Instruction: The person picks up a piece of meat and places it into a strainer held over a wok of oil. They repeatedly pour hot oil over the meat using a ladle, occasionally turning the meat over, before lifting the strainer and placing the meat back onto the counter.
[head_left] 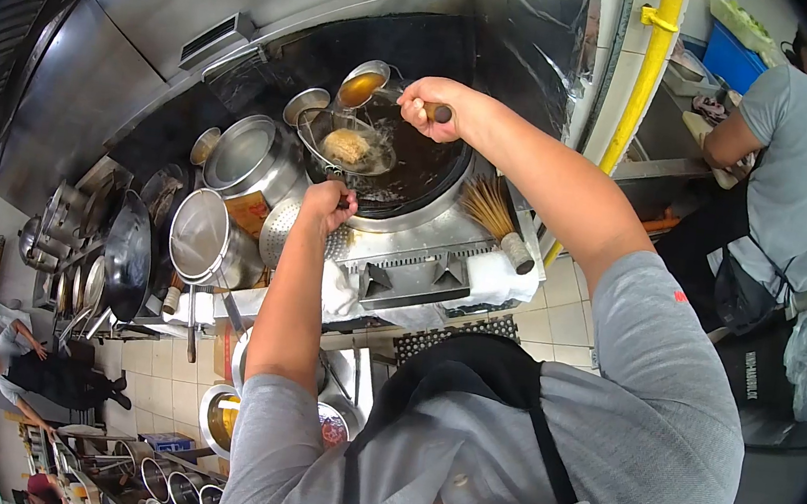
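Over a large wok (pixel 423 159) of dark, bubbling oil, my right hand (pixel 433 109) is wrapped round the wooden-ended handle of a ladle (pixel 362 86) that holds amber liquid. My left hand (pixel 330 203) is closed on the handle of a wire strainer (pixel 320 149) at the wok's near left side. A pale golden fried piece (pixel 346 146) lies in the strainer, at the oil's surface. The ladle bowl is just beyond the strainer, tilted.
Left of the wok stand a steel pot (pixel 244 154), a sieve over a pot (pixel 200 227) and a perforated skimmer (pixel 281 229). A bamboo brush (pixel 490 207) lies right. One person (pixel 799 149) works at the right; another (pixel 46 374) stands far left.
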Demonstrator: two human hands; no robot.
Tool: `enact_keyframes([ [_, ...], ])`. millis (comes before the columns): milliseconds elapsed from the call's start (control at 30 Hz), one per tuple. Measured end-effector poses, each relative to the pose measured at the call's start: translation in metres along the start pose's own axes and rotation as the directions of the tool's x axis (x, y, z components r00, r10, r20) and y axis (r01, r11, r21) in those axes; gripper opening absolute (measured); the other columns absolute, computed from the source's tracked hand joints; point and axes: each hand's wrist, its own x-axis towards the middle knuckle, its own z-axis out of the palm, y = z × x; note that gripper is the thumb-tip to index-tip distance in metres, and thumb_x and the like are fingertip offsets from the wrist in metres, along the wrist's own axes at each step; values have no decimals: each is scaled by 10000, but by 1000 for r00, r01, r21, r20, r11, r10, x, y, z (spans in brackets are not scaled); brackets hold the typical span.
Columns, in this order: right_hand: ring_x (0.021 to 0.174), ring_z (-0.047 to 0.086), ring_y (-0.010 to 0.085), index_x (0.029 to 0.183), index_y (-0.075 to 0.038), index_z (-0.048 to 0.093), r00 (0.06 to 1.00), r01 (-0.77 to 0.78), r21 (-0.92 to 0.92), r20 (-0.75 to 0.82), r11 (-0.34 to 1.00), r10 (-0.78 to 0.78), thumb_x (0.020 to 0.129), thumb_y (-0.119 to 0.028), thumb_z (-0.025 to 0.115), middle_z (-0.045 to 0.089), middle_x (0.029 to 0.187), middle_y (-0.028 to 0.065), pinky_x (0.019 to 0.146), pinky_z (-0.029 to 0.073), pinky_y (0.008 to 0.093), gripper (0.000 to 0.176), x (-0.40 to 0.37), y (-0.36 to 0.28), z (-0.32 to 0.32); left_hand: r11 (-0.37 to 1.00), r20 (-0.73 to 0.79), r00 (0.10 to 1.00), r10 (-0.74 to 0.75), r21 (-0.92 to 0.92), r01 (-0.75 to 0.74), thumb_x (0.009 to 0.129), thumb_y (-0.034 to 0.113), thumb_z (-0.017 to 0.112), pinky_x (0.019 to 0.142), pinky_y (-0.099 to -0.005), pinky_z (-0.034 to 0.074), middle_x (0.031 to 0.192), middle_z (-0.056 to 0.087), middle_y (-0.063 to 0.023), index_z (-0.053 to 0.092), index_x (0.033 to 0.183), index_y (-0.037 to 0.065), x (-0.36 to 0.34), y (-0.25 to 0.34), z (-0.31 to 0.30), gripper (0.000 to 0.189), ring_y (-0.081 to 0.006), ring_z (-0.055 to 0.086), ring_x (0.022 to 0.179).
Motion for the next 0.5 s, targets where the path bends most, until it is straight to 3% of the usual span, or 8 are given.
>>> enact_keyframes([
  [367, 353, 382, 47, 615, -95, 339, 1000, -6, -1, 20, 1000, 6, 832, -63, 409, 376, 482, -30, 295, 314, 155, 230, 9, 10, 11, 1000, 1, 1000, 20, 18, -20, 721, -85, 411, 482, -260, 453, 687, 492, -124, 451, 723, -32, -6, 6, 2, 67, -165, 477, 544],
  [500, 353, 382, 46, 617, -92, 345, 1000, -12, -2, -13, 1000, 12, 834, -60, 415, 376, 480, -31, 295, 315, 156, 231, 9, 10, 15, 1000, 12, 1000, 17, 26, -17, 756, -39, 435, 478, -267, 457, 636, 480, -90, 464, 738, -17, -2, 4, -1, 41, -157, 478, 551],
])
